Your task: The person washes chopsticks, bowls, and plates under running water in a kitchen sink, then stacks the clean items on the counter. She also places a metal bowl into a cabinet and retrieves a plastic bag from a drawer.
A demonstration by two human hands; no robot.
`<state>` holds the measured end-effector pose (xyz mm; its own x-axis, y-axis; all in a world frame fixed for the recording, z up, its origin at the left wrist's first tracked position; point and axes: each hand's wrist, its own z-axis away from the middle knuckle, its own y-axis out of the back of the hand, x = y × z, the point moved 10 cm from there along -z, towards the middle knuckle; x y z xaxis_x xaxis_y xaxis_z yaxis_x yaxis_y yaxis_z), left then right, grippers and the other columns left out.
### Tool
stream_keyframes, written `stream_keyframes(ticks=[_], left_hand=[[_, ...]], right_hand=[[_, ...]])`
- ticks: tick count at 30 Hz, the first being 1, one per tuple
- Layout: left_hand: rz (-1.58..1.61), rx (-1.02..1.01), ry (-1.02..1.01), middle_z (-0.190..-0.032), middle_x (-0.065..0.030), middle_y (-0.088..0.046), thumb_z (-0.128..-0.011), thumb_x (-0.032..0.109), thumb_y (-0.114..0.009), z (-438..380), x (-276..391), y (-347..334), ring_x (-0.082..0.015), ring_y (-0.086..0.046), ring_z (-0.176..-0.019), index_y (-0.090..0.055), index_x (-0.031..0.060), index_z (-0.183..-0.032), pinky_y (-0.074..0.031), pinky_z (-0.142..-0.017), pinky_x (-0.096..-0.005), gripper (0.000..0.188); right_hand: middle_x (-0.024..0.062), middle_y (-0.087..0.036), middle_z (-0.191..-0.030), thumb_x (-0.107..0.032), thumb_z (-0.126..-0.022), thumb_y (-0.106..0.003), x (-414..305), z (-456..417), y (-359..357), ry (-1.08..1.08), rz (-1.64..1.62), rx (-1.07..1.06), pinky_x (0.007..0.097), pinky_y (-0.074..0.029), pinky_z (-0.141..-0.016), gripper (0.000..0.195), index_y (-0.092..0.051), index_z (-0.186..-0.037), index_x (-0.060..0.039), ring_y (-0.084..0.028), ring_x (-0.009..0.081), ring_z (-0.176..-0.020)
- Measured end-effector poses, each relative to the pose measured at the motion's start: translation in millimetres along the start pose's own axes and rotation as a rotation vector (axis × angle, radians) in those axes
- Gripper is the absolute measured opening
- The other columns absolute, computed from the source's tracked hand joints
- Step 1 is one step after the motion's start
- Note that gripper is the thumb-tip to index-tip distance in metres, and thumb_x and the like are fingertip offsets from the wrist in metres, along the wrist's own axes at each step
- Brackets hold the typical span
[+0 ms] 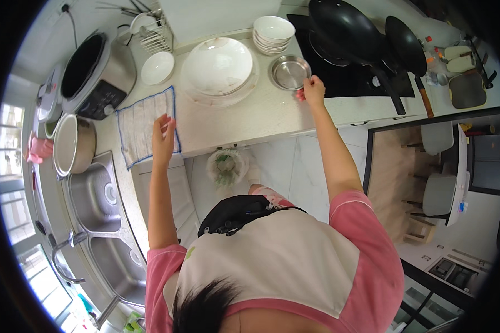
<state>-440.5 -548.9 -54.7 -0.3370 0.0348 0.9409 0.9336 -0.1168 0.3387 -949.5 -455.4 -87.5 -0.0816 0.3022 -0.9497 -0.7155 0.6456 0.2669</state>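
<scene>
My right hand (314,91) is at the near right rim of a shallow stainless steel bowl (289,73), its fingers bent around that edge. The bowl is on the pale countertop (233,120), beside the black cooktop. Over the right part of a beige cloth with a blue border (139,120) is my left hand (163,135), fingers loosely curled and apart, with nothing in it. Between my hands, farther back, a large white dish (221,64) rests on other plates. Behind the steel bowl rises a stack of white bowls (273,31).
A black wok (346,33) and a frying pan (406,45) stand at the cooktop (350,83), handles pointing toward me. Left are a small white bowl (157,68), a cooker (100,75), a pot (73,143) and a double sink (96,200). A lined waste bin (227,164) is below the counter.
</scene>
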Motion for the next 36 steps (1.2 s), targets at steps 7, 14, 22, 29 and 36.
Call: stream_keyframes(ticks=[7,14,22,29,36], left_hand=[[0.018,0.089,0.131,-0.109,-0.0098,-0.063,-0.095,0.023,-0.058,128,-36,112,-0.0161,-0.061,-0.096,-0.053,0.0032,-0.120,-0.049,-0.078,-0.0288,0.032],[0.044,0.188,0.134,-0.090,-0.0118,-0.066,-0.092,0.017,-0.060,209,-45,163,-0.0180,-0.065,-0.081,-0.054,0.0025,-0.116,-0.052,-0.071,-0.0313,0.029],[0.107,0.234,0.236,-0.092,-0.0098,-0.067,-0.093,0.018,-0.060,258,-57,189,-0.0146,-0.064,-0.082,-0.056,0.0022,-0.113,-0.051,-0.073,-0.0278,0.026],[0.110,0.194,0.209,-0.089,-0.0094,-0.067,-0.092,0.016,-0.061,245,-76,173,-0.0124,-0.063,-0.078,-0.060,0.0011,-0.107,-0.050,-0.069,-0.0257,0.021],[0.099,-0.305,0.140,-0.092,-0.0061,-0.064,-0.094,0.015,-0.059,169,-57,44,-0.0112,-0.060,-0.083,-0.058,0.0009,-0.110,-0.049,-0.073,-0.0241,0.021]], right_hand=[[0.0054,-0.057,-0.063,-0.016,-0.097,-0.052,-158,116,-55,0.446,0.033,-0.135,0.0242,-0.046,-0.042,0.022,-0.044,-0.080,-0.0034,-0.063,0.0128,-0.054],[0.0090,-0.062,-0.074,0.002,-0.077,-0.064,-345,363,-237,1.621,0.023,-0.252,0.0295,-0.048,-0.052,0.013,-0.056,-0.086,-0.0027,-0.062,0.0208,-0.060],[0.0016,-0.049,-0.065,-0.010,-0.069,-0.069,-365,520,-388,2.099,-0.125,-0.395,0.0301,-0.040,-0.044,0.018,-0.053,-0.076,-0.0125,-0.053,0.0185,-0.051],[0.0064,-0.046,-0.052,-0.019,-0.089,-0.060,-312,399,-356,1.253,0.096,-0.619,0.0308,-0.037,-0.042,0.022,-0.048,-0.072,-0.0115,-0.050,0.0217,-0.043],[-0.0009,-0.039,-0.047,-0.025,-0.095,-0.054,-51,263,-46,-0.157,-0.307,-0.302,0.0266,-0.025,-0.033,0.033,-0.042,-0.068,-0.0105,-0.034,0.0107,-0.034]])
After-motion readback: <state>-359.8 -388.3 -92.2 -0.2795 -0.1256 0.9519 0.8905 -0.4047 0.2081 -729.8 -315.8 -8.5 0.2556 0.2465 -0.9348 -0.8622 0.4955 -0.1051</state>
